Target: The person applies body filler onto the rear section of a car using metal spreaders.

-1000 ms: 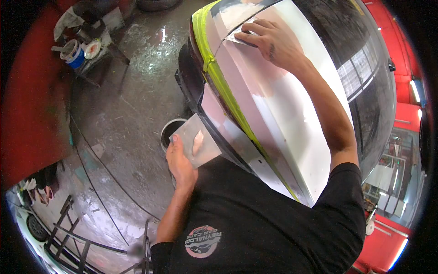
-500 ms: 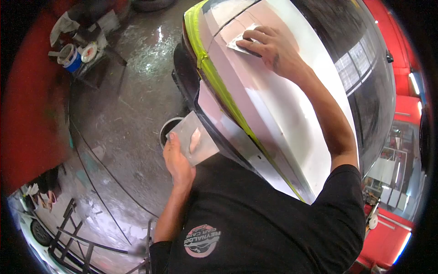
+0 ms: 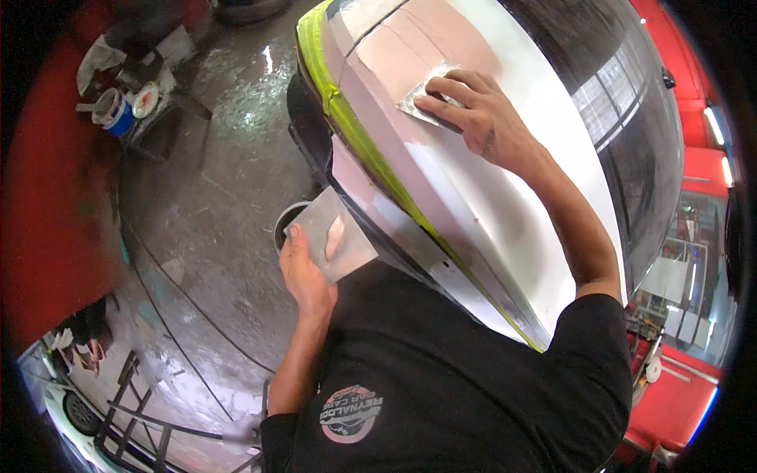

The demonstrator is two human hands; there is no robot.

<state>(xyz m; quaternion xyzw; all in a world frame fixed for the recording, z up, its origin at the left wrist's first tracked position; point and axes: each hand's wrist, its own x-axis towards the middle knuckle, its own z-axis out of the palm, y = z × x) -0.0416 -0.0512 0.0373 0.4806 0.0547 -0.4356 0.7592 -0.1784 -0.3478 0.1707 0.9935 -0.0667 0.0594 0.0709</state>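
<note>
Scraper, pinched in our mostly closed right hand, has slid down the car panel towards the pink patch's near edge — that stroke looks nearly spread — while our curled left hand grips the board.

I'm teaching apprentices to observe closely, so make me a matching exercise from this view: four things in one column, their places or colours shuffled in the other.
Things
1. Square board
2. Spreader
3. Tape
4. Tub

Places and colours
A. Yellow-green, running along the car panel's edge
B. Upper left of the view, with blue on its outside
C. In the left hand, bearing a smear of pinkish paste
D. In the right hand, at the pink patch

Right pairs: 1-C; 2-D; 3-A; 4-B
</note>
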